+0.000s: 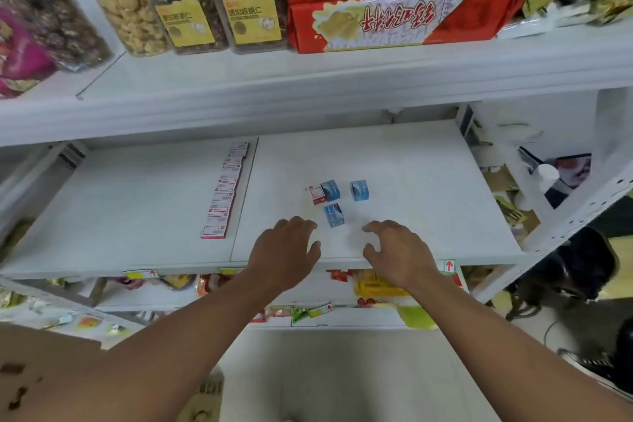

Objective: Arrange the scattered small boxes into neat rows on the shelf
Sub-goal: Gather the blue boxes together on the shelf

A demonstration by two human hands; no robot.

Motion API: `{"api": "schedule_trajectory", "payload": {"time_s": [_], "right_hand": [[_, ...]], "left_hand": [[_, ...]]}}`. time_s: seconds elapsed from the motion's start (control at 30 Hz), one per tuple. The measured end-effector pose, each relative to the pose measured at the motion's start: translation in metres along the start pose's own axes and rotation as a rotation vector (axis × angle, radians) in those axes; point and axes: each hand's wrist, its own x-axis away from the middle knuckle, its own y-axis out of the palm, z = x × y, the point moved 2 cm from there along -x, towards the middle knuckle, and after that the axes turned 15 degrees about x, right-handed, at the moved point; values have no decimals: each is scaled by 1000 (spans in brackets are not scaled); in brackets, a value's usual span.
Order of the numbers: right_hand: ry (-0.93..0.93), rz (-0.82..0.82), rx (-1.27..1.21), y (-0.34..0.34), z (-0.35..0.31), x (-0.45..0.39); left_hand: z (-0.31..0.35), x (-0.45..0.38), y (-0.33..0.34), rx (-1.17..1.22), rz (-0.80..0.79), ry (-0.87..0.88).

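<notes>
Both your left hand [286,250] and right hand [397,250] hover loose-fingered and empty just short of the nearest small blue cardboard box [334,214], so if you sweep in carelessly you'll probably knock it into the red-and-white box [315,194] behind it.

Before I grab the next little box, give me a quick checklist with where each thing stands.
1. Left hand free: ok, fingers loosely curled, holding nothing.
2. Right hand free: ok, holding nothing.
3. Nearest blue box reachable: ok, it stands between both hands, untouched.
4. Loose boxes counted: ok, two more blue boxes and a red and white box behind.
5. Existing row of red and white boxes neat: ok, one line along the shelf.
6. Blue boxes in a row: not ok, scattered.
</notes>
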Motion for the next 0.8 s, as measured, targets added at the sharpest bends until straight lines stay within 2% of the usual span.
{"api": "schedule_trajectory", "payload": {"time_s": [0.13, 0.43, 0.6, 0.8], "right_hand": [[2, 7, 40, 0, 1, -5], [149, -66, 132, 7, -16, -36], [189, -100, 123, 25, -28, -50], [178, -101, 121, 32, -12, -71]], "left_hand": [[-9, -16, 9, 12, -5, 17], [-71, -61, 35, 71, -13, 69], [-90, -80, 48, 85, -38, 15], [-61, -110, 70, 118, -22, -140]]}}
